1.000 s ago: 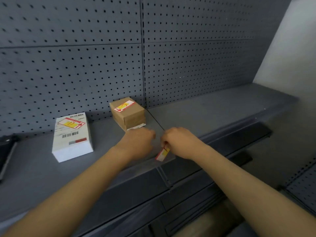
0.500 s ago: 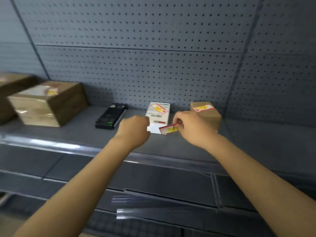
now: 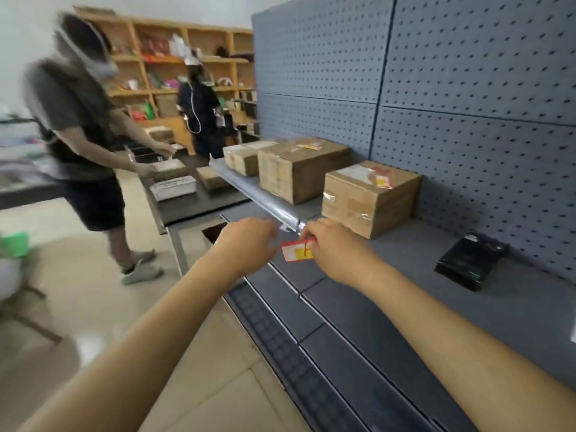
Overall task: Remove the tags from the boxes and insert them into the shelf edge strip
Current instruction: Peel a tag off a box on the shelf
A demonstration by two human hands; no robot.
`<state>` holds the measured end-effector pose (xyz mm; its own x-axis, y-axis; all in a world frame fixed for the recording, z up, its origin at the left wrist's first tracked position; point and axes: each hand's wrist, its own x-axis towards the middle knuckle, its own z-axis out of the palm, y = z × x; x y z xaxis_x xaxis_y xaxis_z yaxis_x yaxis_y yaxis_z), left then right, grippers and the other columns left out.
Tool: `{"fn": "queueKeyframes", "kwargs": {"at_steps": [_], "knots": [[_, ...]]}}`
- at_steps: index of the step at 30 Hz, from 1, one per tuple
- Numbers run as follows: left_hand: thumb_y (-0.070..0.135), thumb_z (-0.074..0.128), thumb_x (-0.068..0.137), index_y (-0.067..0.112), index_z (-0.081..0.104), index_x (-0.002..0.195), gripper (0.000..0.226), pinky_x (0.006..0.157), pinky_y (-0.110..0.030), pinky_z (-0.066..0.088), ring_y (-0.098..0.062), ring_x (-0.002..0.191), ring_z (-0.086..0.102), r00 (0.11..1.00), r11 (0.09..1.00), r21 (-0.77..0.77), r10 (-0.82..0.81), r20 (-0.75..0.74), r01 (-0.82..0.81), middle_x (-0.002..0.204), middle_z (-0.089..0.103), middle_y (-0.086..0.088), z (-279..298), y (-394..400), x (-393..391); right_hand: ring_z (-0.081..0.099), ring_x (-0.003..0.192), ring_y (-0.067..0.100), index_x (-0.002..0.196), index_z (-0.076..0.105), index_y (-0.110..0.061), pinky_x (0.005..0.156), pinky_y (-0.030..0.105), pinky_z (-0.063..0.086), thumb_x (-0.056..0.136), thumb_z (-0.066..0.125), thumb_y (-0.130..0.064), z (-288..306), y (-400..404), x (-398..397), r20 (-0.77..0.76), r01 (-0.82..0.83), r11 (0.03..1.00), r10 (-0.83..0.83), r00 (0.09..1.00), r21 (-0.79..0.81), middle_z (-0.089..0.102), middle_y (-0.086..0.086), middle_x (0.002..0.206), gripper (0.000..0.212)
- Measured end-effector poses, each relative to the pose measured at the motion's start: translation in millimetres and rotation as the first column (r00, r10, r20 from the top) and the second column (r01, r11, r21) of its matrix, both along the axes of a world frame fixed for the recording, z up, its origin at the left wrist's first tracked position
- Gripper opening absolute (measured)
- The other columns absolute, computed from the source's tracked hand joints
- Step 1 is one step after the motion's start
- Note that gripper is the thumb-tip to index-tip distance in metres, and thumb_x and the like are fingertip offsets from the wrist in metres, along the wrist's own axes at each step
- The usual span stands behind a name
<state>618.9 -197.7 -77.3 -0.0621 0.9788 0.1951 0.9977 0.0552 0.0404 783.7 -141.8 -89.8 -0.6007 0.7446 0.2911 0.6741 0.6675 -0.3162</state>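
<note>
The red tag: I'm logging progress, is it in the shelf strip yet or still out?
Out. The right hand pinches the tag in the air, just short of the strip.

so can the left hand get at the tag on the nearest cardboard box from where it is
Probably yes. The left hand holds nothing, and the tag lies exposed on top of the nearest cardboard box. But the right hand, pinching another tag, sits between, so it would reach across.
</note>
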Motion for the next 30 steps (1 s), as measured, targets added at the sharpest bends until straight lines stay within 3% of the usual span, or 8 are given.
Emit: {"fn": "queueKeyframes", "kwargs": {"at_steps": [7, 11, 15, 19, 23, 30], "knots": [[0.033, 0.058, 0.087, 0.020, 0.060, 0.107, 0.024, 0.082, -0.039, 0.054, -0.022, 0.096, 0.062, 0.982, 0.982, 0.019, 0.189, -0.003, -0.189, 0.107, 0.066, -0.001, 5, -2, -143, 0.059, 0.089, 0.025, 0.099, 0.062, -0.017, 0.072, 0.036, 0.050, 0.088, 0.047, -0.011, -2, 25, -163, -0.045, -0.159, 0.986, 0.157, 0.987, -0.057, 0.065, 0.005, 0.104, 0.019], [0.032, 0.056, 0.089, 0.021, 0.059, 0.109, 0.023, 0.072, -0.027, 0.047, -0.016, 0.095, 0.061, 0.972, 0.972, 0.008, 0.235, 0.021, -0.235, 0.108, 0.065, 0.002, -10, 18, -198, 0.053, 0.080, 0.018, 0.098, 0.061, -0.016, 0.059, 0.027, 0.037, 0.093, 0.045, -0.013, -12, 46, -220, -0.071, -0.229, 0.969, 0.223, 0.972, -0.093, 0.063, 0.004, 0.103, 0.017], [0.033, 0.056, 0.090, 0.024, 0.058, 0.112, 0.024, 0.079, -0.030, 0.047, -0.015, 0.098, 0.060, 0.965, 0.966, -0.013, 0.258, 0.047, -0.258, 0.111, 0.063, 0.003, -21, 57, -247, 0.050, 0.078, 0.016, 0.098, 0.060, -0.016, 0.051, 0.017, 0.028, 0.095, 0.044, -0.014, -17, 89, -268, -0.064, -0.256, 0.962, 0.251, 0.966, -0.098, 0.062, 0.003, 0.101, 0.016], [0.033, 0.055, 0.091, 0.025, 0.059, 0.111, 0.022, 0.074, -0.027, 0.045, -0.014, 0.097, 0.060, 0.959, 0.960, -0.007, 0.279, 0.053, -0.279, 0.111, 0.064, 0.004, -30, 113, -293, 0.054, 0.080, 0.018, 0.096, 0.059, -0.019, 0.056, 0.023, 0.036, 0.094, 0.043, -0.016, -25, 148, -312, -0.051, -0.244, 0.964, 0.240, 0.969, -0.105, 0.061, 0.002, 0.102, 0.016], [0.032, 0.057, 0.090, 0.024, 0.059, 0.112, 0.023, 0.074, -0.026, 0.050, -0.012, 0.092, 0.060, 0.953, 0.958, -0.032, 0.287, 0.092, -0.286, 0.109, 0.064, 0.003, -27, 168, -329, 0.059, 0.088, 0.021, 0.100, 0.057, -0.017, 0.075, 0.036, 0.053, 0.095, 0.045, -0.017, -23, 206, -351, -0.030, -0.222, 0.966, 0.220, 0.975, -0.136, 0.060, 0.004, 0.105, 0.014], [0.034, 0.058, 0.090, 0.024, 0.059, 0.108, 0.021, 0.070, -0.022, 0.043, -0.009, 0.085, 0.055, 0.946, 0.948, -0.048, 0.318, 0.064, -0.315, 0.106, 0.065, 0.004, -27, 222, -410, 0.058, 0.088, 0.022, 0.101, 0.056, -0.019, 0.074, 0.037, 0.052, 0.091, 0.050, -0.015, -20, 270, -431, -0.008, -0.211, 0.970, 0.212, 0.977, -0.121, 0.060, 0.005, 0.104, 0.012]]}}
